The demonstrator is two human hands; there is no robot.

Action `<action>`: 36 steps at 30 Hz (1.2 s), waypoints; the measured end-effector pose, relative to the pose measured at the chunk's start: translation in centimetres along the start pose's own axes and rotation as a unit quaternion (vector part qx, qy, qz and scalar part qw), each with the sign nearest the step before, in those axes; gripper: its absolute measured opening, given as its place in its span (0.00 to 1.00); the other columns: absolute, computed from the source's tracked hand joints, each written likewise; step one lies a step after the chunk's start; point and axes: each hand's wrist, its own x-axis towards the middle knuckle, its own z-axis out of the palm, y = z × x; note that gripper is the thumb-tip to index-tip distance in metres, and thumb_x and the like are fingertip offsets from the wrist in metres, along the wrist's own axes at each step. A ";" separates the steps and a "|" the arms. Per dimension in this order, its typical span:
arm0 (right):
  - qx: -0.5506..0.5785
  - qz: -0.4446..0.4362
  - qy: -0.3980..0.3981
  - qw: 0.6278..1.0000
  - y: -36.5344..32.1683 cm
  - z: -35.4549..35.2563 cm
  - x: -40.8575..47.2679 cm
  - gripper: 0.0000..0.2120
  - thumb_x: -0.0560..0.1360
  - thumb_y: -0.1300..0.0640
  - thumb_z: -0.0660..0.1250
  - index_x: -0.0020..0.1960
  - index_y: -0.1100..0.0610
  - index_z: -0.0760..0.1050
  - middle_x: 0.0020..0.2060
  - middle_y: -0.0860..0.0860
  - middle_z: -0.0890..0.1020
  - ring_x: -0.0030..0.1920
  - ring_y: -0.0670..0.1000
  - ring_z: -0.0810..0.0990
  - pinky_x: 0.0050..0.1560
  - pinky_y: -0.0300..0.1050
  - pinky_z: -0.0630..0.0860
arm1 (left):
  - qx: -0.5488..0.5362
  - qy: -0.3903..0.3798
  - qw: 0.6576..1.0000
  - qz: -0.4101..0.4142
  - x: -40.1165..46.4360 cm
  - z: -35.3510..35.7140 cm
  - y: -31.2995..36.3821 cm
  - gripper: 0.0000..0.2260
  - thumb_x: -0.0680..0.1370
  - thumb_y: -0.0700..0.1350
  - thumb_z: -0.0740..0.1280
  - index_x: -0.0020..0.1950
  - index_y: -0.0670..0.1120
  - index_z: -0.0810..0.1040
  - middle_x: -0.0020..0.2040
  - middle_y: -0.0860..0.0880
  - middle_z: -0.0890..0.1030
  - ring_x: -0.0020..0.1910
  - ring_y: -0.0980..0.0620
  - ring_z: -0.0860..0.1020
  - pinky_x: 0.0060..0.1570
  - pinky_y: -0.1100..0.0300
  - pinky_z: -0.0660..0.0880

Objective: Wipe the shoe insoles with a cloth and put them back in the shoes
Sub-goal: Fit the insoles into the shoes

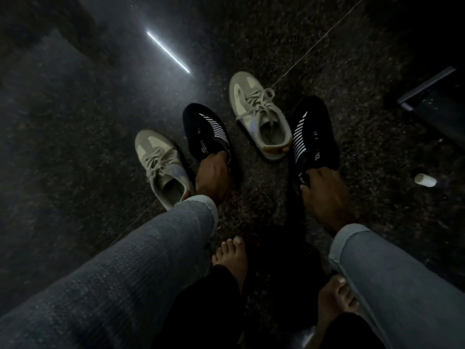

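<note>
Our left hand (pixel 214 176) and right hand (pixel 324 190) each grip a black striped slip-on shoe (pixel 206 132) (pixel 314 132) by its heel. We should hold tight, then pull each insole out slowly.

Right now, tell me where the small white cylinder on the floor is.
In the head view, the small white cylinder lies on the dark floor at far right, beyond the right hand and the black shoe it holds.

Black white-striped shoes (pixel 206 132), pale grey sneakers (pixel 261 117), dark speckled floor (pixel 75 122)
</note>
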 end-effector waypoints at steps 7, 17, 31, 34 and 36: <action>0.075 -0.063 0.095 0.991 -2.8 -3.9 0.2 0.20 0.72 0.55 0.69 0.62 0.61 0.73 0.58 0.60 0.75 0.58 0.63 0.74 0.56 0.58 0.73 | 0.043 -0.022 0.998 -0.031 -9.5 18.4 -14.3 0.21 0.75 0.45 0.54 0.68 0.48 0.61 0.55 0.39 0.82 0.50 0.35 0.82 0.46 0.33 0.78; 0.174 -0.259 0.066 0.948 -8.9 -12.3 4.3 0.37 0.72 0.58 0.70 0.76 0.54 0.56 0.75 0.56 0.58 0.73 0.59 0.62 0.70 0.54 0.66 | 0.096 0.098 0.972 0.193 -0.3 -9.9 8.4 0.10 0.75 0.42 0.68 0.54 0.39 0.75 0.53 0.39 0.77 0.49 0.40 0.76 0.46 0.46 0.73; 0.105 -0.210 0.071 0.969 -0.4 -17.7 6.0 0.18 0.72 0.58 0.70 0.60 0.61 0.75 0.67 0.61 0.71 0.69 0.61 0.69 0.69 0.53 0.66 | 0.033 0.054 0.937 0.345 -2.2 -6.6 16.8 0.15 0.71 0.39 0.72 0.56 0.39 0.77 0.53 0.39 0.78 0.50 0.39 0.77 0.48 0.43 0.75; 0.106 -0.210 0.079 0.969 2.2 -18.3 5.2 0.14 0.72 0.62 0.70 0.56 0.66 0.78 0.58 0.63 0.78 0.59 0.62 0.75 0.61 0.53 0.71 | 0.031 0.043 0.935 0.350 -2.8 -5.2 19.1 0.14 0.74 0.39 0.69 0.59 0.40 0.75 0.55 0.39 0.77 0.53 0.39 0.75 0.49 0.48 0.71; 0.113 -0.214 0.075 0.967 4.0 -18.6 4.9 0.14 0.71 0.62 0.72 0.55 0.67 0.78 0.55 0.63 0.79 0.55 0.63 0.77 0.58 0.55 0.73 | -0.001 0.042 0.940 0.337 -3.2 -4.0 20.3 0.18 0.74 0.40 0.69 0.62 0.41 0.73 0.58 0.40 0.76 0.55 0.39 0.74 0.50 0.49 0.71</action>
